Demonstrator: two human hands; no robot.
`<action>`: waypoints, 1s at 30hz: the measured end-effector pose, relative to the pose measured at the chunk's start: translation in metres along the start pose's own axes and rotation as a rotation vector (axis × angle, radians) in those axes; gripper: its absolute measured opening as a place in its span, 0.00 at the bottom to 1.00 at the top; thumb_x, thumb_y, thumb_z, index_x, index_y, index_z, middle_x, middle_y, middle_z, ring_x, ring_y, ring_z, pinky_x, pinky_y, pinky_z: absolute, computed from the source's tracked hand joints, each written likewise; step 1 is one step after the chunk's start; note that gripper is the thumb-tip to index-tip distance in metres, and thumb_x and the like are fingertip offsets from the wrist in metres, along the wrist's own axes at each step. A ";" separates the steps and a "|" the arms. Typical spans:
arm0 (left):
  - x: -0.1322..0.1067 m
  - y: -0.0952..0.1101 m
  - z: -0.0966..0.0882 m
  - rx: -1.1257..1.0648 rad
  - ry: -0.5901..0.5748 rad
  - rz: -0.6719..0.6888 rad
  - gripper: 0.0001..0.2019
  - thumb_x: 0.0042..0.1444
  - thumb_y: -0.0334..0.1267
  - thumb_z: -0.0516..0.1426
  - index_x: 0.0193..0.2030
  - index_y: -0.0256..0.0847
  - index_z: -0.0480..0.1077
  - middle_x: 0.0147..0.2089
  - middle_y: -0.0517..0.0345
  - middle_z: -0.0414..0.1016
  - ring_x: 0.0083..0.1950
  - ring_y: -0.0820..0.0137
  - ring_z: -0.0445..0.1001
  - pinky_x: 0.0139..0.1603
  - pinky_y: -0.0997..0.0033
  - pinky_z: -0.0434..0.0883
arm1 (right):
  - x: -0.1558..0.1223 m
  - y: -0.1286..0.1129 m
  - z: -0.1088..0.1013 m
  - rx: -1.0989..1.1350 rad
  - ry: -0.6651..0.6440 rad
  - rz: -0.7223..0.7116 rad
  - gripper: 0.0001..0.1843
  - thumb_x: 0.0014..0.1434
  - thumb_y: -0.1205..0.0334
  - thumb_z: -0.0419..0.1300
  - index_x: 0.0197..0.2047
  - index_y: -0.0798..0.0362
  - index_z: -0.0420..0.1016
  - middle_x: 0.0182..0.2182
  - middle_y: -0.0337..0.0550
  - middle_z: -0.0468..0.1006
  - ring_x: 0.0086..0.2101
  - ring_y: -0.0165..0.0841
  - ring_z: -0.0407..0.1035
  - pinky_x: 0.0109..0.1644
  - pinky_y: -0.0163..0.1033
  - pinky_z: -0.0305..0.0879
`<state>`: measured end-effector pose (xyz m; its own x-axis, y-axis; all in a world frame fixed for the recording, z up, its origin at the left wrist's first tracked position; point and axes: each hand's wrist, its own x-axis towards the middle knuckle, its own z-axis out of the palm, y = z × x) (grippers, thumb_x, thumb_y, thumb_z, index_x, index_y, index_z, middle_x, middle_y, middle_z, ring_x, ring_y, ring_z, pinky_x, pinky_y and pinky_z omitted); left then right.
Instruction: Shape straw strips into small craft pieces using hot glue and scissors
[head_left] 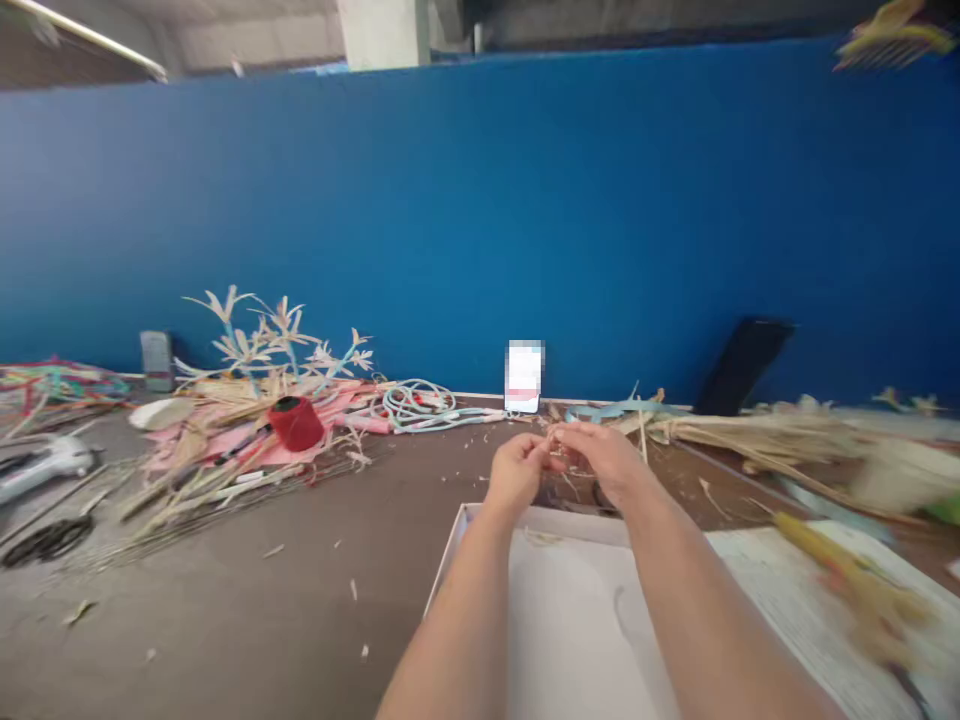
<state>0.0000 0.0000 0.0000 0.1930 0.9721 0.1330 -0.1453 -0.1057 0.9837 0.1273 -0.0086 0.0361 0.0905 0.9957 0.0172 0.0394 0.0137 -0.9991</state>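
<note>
L hand (516,470) + R hand (600,458): both pinch one straw bit (553,437), fingertips meeting | held above box (480,530), probably so scraps land inside | red spool (295,422) well left.

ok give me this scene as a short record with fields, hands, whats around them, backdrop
left hand: fingertips pinched on a thin straw strand
right hand: meets the left hand on the same strand
below hands: shallow white box
left of hands: red spool on pink and straw pieces, pale blue cord
right of hands: straw bundle
surface: brown table
backdrop: blue wall
</note>
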 end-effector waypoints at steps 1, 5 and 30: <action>-0.001 0.000 0.000 0.001 0.002 0.000 0.12 0.52 0.44 0.55 0.29 0.36 0.68 0.25 0.56 0.75 0.23 0.76 0.67 0.26 0.77 0.61 | 0.000 0.000 0.000 -0.008 0.000 -0.004 0.15 0.42 0.55 0.65 0.32 0.55 0.80 0.25 0.41 0.76 0.25 0.27 0.63 0.30 0.34 0.58; -0.003 0.000 0.001 -0.002 0.002 -0.003 0.11 0.52 0.44 0.55 0.29 0.36 0.68 0.25 0.56 0.75 0.24 0.76 0.68 0.26 0.77 0.62 | -0.002 -0.001 -0.001 -0.010 -0.001 -0.009 0.15 0.42 0.55 0.65 0.33 0.56 0.80 0.25 0.42 0.77 0.25 0.28 0.63 0.30 0.35 0.59; -0.005 0.001 -0.001 -0.028 -0.017 -0.030 0.11 0.52 0.43 0.55 0.32 0.37 0.70 0.25 0.55 0.76 0.26 0.74 0.71 0.26 0.77 0.63 | -0.003 -0.002 0.001 0.002 0.009 -0.004 0.17 0.42 0.54 0.66 0.33 0.56 0.80 0.24 0.42 0.75 0.24 0.28 0.62 0.29 0.35 0.59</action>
<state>-0.0019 -0.0046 0.0003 0.2143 0.9710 0.1061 -0.1661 -0.0709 0.9836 0.1262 -0.0117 0.0380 0.0995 0.9948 0.0210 0.0380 0.0173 -0.9991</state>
